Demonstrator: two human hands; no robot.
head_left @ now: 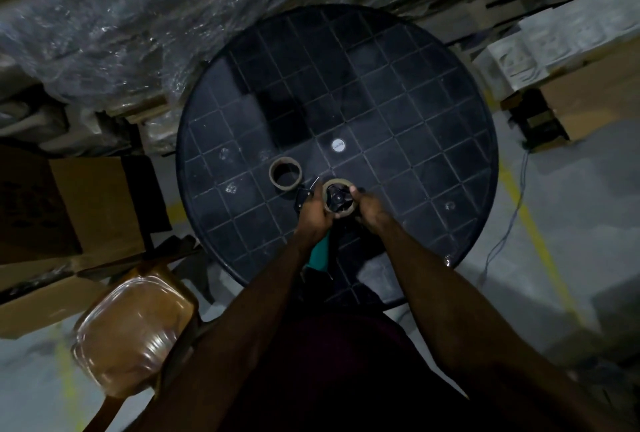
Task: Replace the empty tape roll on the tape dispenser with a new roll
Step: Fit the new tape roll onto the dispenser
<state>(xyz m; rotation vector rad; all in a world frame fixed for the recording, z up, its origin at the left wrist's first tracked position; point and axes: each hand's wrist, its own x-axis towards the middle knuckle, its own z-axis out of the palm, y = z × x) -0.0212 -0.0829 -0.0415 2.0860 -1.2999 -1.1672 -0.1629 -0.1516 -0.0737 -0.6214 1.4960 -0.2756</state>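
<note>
On the round black table (pixel 408 92) lies an empty brown cardboard tape core (pixel 285 174), flat and apart from my hands. Just right of it I hold the black tape dispenser (pixel 304 197) with a teal handle (pixel 320 253). A new roll of tape (pixel 338 201) sits around the dispenser's black hub. My left hand (pixel 313 218) grips the dispenser body at the roll's left side. My right hand (pixel 370 211) presses on the roll's right side, thumb on its rim.
Plastic-wrapped pallets (pixel 114 15) and cardboard boxes (pixel 86 209) crowd the left and back. A wrapped brown bundle (pixel 135 327) stands at lower left. More boxes (pixel 571 60) sit at the right, with a cable (pixel 509 223) on the grey floor.
</note>
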